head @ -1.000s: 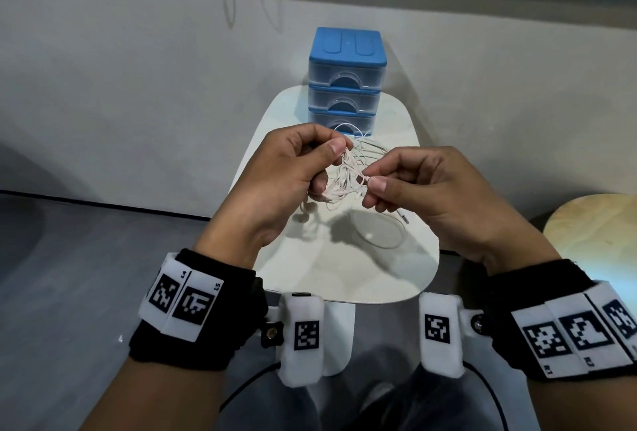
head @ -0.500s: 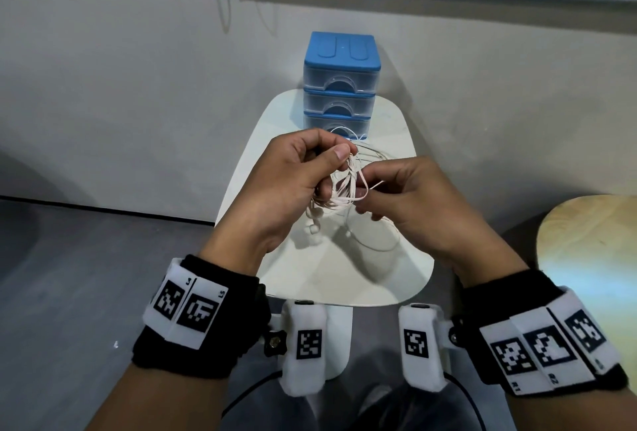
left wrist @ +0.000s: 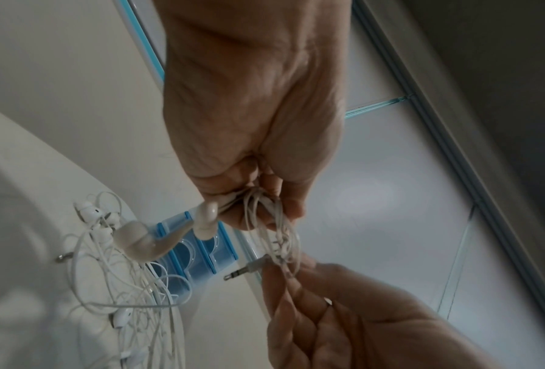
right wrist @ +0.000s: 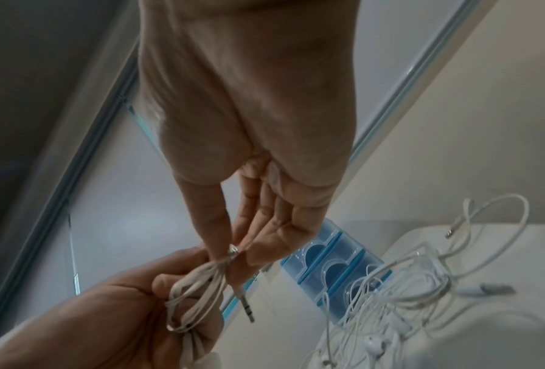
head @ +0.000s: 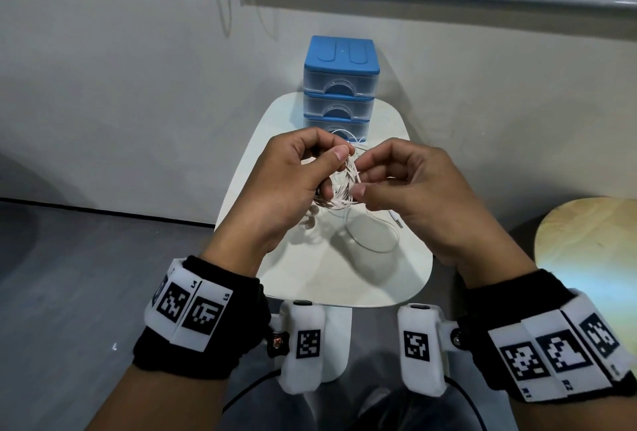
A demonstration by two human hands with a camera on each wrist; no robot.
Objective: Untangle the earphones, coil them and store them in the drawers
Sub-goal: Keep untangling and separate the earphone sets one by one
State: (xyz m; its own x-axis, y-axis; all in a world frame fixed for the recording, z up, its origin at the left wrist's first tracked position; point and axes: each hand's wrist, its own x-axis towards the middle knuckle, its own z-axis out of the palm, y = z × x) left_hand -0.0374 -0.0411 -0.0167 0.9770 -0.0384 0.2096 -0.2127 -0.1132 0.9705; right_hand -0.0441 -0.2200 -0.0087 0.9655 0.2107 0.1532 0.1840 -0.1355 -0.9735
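Note:
Above the white table my left hand grips a coiled bundle of white earphones, thumb on top. Two earbuds dangle below its fingers. My right hand pinches the cable at the bundle's right side, thumb and fingertips meeting on the wire. The jack plug sticks out just below that pinch. The blue three-drawer box stands at the table's far edge with all its drawers closed.
A tangle of other white earphones lies on the table in front of the drawers, and a loose cable loop lies under my hands. A round wooden stool stands to the right. A wall rises just behind the table.
My right hand has moved up and left, close against the left hand. The bundle between them looks tighter, with less loose cable hanging.

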